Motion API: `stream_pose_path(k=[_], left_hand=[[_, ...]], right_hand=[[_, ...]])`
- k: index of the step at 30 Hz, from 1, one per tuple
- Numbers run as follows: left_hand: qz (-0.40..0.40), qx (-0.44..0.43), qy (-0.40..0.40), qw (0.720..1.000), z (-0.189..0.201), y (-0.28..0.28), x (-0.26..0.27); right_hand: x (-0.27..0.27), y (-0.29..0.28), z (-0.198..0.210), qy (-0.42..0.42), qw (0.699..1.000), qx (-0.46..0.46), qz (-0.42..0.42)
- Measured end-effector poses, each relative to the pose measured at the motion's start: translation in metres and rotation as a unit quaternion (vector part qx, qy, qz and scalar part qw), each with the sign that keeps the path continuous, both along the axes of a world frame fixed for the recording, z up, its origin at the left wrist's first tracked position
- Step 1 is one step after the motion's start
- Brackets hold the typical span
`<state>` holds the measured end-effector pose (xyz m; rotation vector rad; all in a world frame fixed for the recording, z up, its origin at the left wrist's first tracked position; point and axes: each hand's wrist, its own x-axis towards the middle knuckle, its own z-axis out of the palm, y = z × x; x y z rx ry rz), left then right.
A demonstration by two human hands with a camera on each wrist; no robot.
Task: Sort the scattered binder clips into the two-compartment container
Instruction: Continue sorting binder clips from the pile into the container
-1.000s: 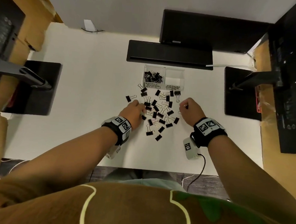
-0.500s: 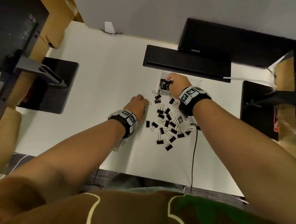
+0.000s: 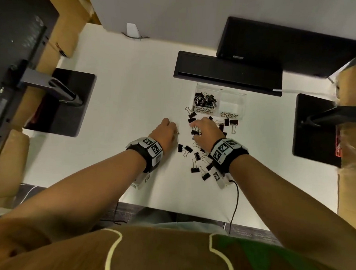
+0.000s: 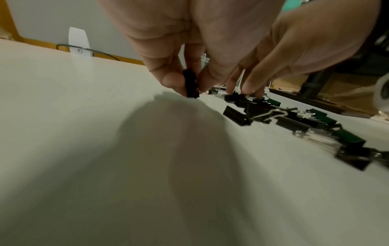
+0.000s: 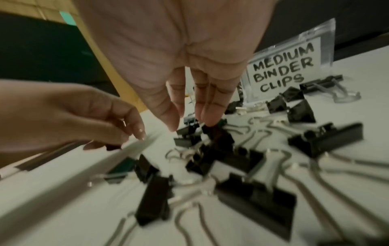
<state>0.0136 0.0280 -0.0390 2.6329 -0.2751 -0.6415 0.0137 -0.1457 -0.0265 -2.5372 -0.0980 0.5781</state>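
Several black binder clips (image 3: pixel 195 156) lie scattered on the white desk (image 3: pixel 122 111), in front of a clear two-compartment container (image 3: pixel 220 89). Its left compartment holds a heap of small clips (image 3: pixel 205 100). The right one, labelled medium binder clips (image 5: pixel 282 69), looks empty. My left hand (image 3: pixel 174 131) sits left of the pile and pinches a small black clip (image 4: pixel 191 90) between thumb and fingertips, just above the desk. My right hand (image 5: pixel 189 126) hovers over the pile with straight fingers, its tips on or just above a clip (image 5: pixel 187 133).
A long black bar (image 3: pixel 227 73) lies right behind the container. Black monitor bases stand at the left (image 3: pixel 59 106) and right (image 3: pixel 315 129). A cable (image 3: pixel 234 199) runs from my right wrist over the desk's front edge. Bare desk spreads to the left.
My right hand has come back from over the small-clip compartment down to the scattered pile. My left hand stays at the pile's left edge, still pinching its clip.
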Motion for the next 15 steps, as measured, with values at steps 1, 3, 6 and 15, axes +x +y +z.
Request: stream_pose_path(k=[1, 3, 6, 15], left_hand=[[0.001, 0.004, -0.006, 1.000, 0.002, -0.001, -0.004], [0.013, 0.012, -0.004, 1.000, 0.009, -0.003, -0.013], [0.016, 0.024, 0.010, 1.000, 0.014, -0.006, -0.020], [-0.109, 0.058, 0.015, 0.992, -0.001, -0.012, -0.018]], right_hand=[[-0.002, 0.002, -0.004, 0.004, 1.000, 0.000, 0.002], [-0.003, 0.003, -0.009, -0.002, 1.000, 0.008, -0.008], [-0.003, 0.003, -0.012, -0.016, 1.000, 0.010, -0.010], [-0.004, -0.015, 0.006, -0.026, 0.988, 0.084, -0.123]])
